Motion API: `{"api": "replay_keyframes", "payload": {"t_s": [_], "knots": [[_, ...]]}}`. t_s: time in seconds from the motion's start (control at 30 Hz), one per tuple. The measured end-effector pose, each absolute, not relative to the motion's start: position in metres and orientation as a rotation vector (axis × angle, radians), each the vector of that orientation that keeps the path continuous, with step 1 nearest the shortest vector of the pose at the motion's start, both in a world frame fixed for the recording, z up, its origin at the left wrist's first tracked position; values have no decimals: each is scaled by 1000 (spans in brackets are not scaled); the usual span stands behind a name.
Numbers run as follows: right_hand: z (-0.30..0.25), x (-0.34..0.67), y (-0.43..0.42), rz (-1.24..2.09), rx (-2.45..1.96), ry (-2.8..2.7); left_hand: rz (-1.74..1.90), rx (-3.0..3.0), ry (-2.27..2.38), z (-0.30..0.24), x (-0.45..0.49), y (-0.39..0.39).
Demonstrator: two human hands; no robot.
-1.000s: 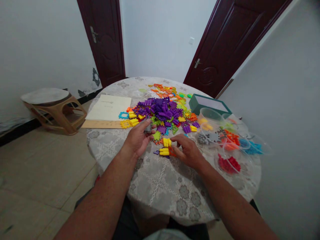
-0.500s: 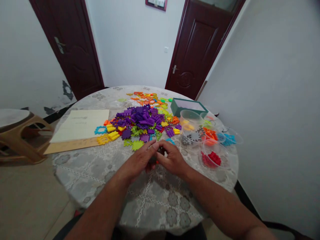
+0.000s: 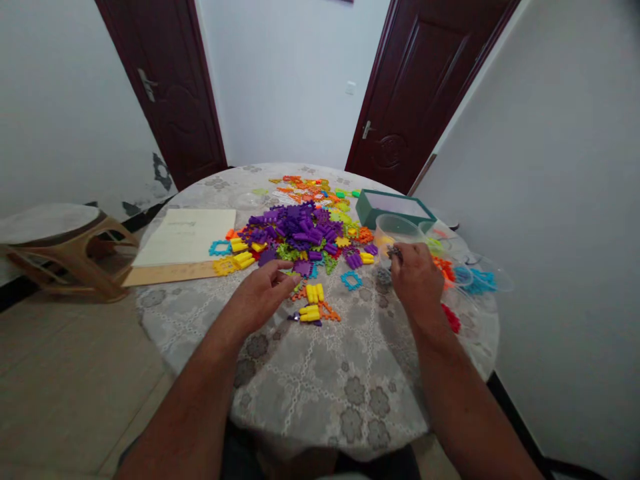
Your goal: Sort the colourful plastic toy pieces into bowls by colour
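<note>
Pale walls [image 3: 280, 100] and 2 dark red doors [image 3: 400, 80] stand beyond the round table [image 3: 325, 360], where, watching remotely, I see my right hand [image 3: 416, 277] pinching a grey piece [image 3: 395, 253], its long axis unreadable, with more grey pieces [image 3: 384, 275] lying just to the near left beside a clear tub [image 3: 400, 223]. My left hand [image 3: 265, 293], fingers loosely bent, rests at the purple pile's [image 3: 300, 227] near left edge, and I cannot tell whether it grips anything. Yellow pieces [image 3: 315, 293] sit just right of it, closer to it than to my right hand.
</note>
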State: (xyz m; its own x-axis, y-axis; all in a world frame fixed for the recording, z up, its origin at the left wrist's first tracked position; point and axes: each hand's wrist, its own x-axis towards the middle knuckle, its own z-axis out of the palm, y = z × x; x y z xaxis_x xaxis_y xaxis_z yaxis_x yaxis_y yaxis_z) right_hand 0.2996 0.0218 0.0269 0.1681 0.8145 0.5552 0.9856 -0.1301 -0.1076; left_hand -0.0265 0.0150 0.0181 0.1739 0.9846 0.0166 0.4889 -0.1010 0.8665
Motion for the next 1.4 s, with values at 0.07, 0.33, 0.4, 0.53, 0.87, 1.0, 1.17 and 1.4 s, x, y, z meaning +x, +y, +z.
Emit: {"api": "replay_keyframes", "payload": {"t_s": [0.07, 0.33, 0.4, 0.53, 0.87, 1.0, 1.17, 1.4], "knots": [[26, 299, 23, -540, -2120, -1710, 773, 1768, 1412, 17, -28, 14], [24, 305, 31, -548, -2217, -1721, 514, 2041, 1392, 10, -23, 4], [21, 302, 31, -530, -2073, -1758, 494, 2119, 1385, 5, -21, 3], [10, 276, 25, -291, -1593, -2031, 384, 2246, 1400, -3, -14, 0], [-38, 212, 22, 327, -1208, -2444, 247, 2367, 1472, -9, -3, -6], [-41, 214, 24, 420, -1227, -2310, 307, 2291, 1453, -1, -7, -4], [-37, 207, 22, 654, -1322, -1863, 615, 2047, 1484, 10, -9, 0], [-33, 195, 21, 1420, -1140, -1281, 795, 1932, 1406, 8, 8, 0]]}}
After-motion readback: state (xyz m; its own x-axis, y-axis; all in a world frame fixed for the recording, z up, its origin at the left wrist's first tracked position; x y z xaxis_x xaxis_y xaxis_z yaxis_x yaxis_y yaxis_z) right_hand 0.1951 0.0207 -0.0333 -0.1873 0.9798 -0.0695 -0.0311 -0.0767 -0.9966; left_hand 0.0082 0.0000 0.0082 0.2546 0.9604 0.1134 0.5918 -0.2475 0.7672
